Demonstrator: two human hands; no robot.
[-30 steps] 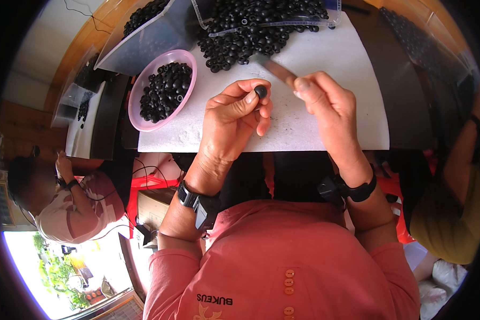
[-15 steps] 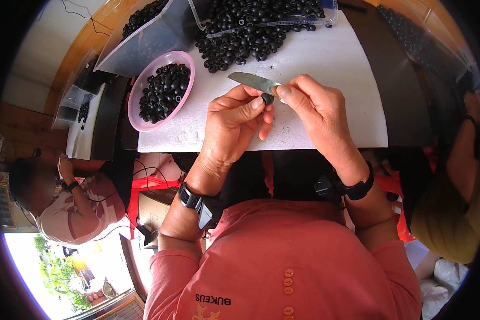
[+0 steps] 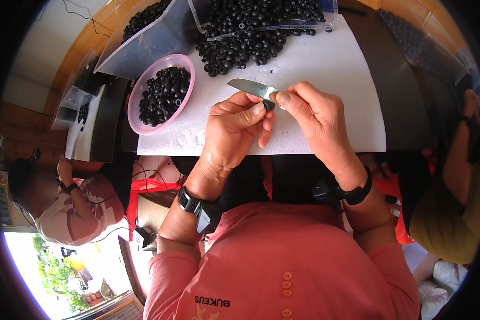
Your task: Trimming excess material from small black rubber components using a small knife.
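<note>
My left hand (image 3: 234, 120) pinches a small black ring-like piece (image 3: 269, 105) between thumb and fingers, over the near part of a white foam sheet (image 3: 352, 106). In my right hand (image 3: 314, 112) is a short knife; its bare blade (image 3: 250, 86) points left, across the top of the black piece. The right thumb lies close beside the piece, and the knife's handle is hidden in the palm. Left of my hands stands a pink oval bowl (image 3: 135, 120) holding many similar black pieces (image 3: 165, 96).
Beyond my hands, a heap of black pieces (image 3: 240, 50) spills from a clear plastic bin (image 3: 333, 16). Another translucent bin (image 3: 144, 53) leans behind the bowl. One person (image 3: 80, 208) sits at left; another person's arm (image 3: 461, 154) shows at right.
The knife blade has shifted slightly down relative to the black piece, which is turned a little between the fingers. Both hands stay in almost the same place.
</note>
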